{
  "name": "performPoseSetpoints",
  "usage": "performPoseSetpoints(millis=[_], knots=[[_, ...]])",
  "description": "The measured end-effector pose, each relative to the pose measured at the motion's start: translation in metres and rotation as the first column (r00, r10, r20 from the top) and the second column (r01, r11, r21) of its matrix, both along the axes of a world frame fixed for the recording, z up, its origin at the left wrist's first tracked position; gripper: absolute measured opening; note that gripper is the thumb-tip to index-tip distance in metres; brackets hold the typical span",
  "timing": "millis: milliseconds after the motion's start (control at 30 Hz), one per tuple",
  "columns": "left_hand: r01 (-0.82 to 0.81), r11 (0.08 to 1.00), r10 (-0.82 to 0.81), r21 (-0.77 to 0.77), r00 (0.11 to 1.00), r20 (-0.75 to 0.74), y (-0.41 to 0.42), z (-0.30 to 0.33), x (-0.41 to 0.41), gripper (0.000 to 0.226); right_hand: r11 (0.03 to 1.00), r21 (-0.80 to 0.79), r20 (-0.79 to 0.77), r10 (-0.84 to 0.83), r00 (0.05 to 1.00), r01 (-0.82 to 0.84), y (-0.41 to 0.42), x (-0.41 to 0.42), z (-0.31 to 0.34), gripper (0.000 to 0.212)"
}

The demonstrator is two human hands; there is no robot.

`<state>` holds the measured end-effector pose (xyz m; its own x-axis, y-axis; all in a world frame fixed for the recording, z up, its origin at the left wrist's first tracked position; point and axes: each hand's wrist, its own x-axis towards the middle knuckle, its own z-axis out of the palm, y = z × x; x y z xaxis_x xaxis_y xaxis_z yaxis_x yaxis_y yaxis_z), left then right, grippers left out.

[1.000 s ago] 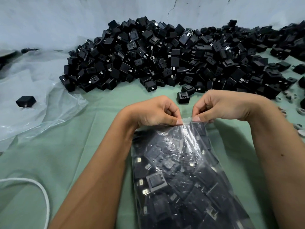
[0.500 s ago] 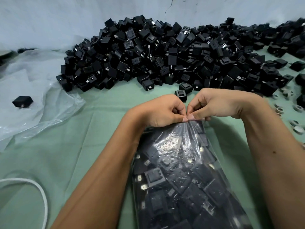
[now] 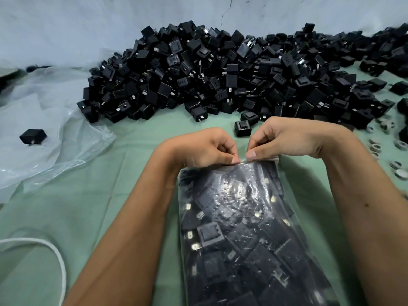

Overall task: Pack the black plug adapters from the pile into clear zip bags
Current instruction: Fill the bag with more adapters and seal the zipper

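Crinkled clear zip bag point(image 3: 242, 228), stuffed with boxy black adapters, lies on green cloth point(image 3: 88, 206) below the pile point(image 3: 220, 74); left hand point(image 3: 198, 149) and right hand point(image 3: 293, 138), pinching its seal, have parted slightly again.

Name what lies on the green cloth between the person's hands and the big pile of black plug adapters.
In the head view: one loose black plug adapter, otherwise bare green cloth.

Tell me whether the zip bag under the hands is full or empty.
Full: the clear zip bag is packed with black adapters up to its top edge, which the left hand and right hand pinch.
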<state>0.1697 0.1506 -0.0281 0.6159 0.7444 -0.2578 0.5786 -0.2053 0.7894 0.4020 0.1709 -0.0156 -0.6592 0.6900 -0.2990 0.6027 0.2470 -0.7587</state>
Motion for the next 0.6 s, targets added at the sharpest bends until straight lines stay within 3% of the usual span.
performPoseSetpoints(millis=[267, 433, 600], knots=[[-0.087, 0.995, 0.09, -0.049, 0.994, 0.058, -0.001, 0.003, -0.009, 0.01, 0.996, 0.078, 0.042, 0.043, 0.998, -0.046, -0.001, -0.008, 0.001, 0.013], [-0.123, 0.991, 0.12, -0.047, 0.991, -0.05, 0.0, 0.014, -0.047, 0.037, 0.995, 0.094, 0.069, 0.034, 0.997, -0.041, -0.001, -0.002, 0.004, 0.016], [-0.098, 0.988, 0.09, -0.122, 0.993, -0.071, -0.004, 0.019, -0.048, 0.021, 0.995, 0.102, 0.029, 0.003, 1.0, -0.006, -0.006, -0.02, 0.006, 0.011]])
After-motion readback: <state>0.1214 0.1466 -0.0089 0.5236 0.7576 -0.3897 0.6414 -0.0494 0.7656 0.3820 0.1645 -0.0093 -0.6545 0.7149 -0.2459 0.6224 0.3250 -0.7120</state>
